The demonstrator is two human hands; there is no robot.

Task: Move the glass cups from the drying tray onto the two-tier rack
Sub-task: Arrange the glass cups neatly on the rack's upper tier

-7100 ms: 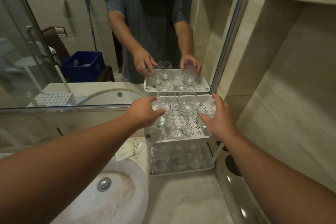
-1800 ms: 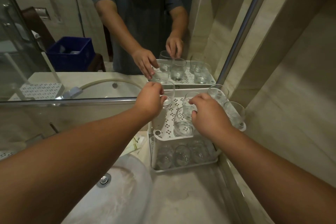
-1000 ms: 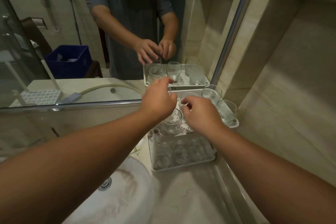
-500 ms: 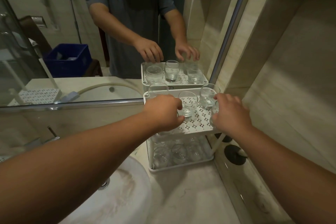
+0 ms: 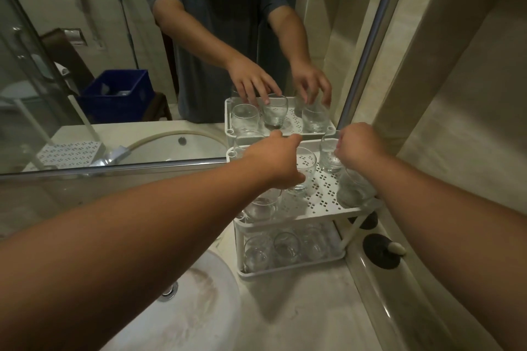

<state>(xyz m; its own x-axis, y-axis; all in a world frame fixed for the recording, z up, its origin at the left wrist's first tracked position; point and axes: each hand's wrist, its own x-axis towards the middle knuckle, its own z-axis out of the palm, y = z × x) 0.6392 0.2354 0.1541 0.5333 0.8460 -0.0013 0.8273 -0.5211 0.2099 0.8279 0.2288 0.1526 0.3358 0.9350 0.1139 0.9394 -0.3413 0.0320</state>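
Note:
A white two-tier rack (image 5: pixel 322 209) stands against the mirror beside the sink. Several clear glass cups stand on its perforated top tier, and more fill the lower tier (image 5: pixel 285 245). My left hand (image 5: pixel 273 159) reaches over the top tier, its fingers and thumb curled over the rim of the middle glass cup (image 5: pixel 306 171). Further right, my right hand (image 5: pixel 359 145) closes its fingers over the back right glass cup (image 5: pixel 329 155). One cup (image 5: pixel 262 205) stands free at the front left and another (image 5: pixel 353 191) at the front right.
A white sink (image 5: pixel 199 308) with a metal drain (image 5: pixel 168 292) lies at the lower left. Two black round objects (image 5: pixel 380 255) sit on the counter right of the rack. The mirror (image 5: pixel 114 37) rises directly behind the rack, and a tiled wall stands close on the right.
Both hands have moved from the front of the top tier toward the mirror. The left now holds the middle cup and the right the back right cup.

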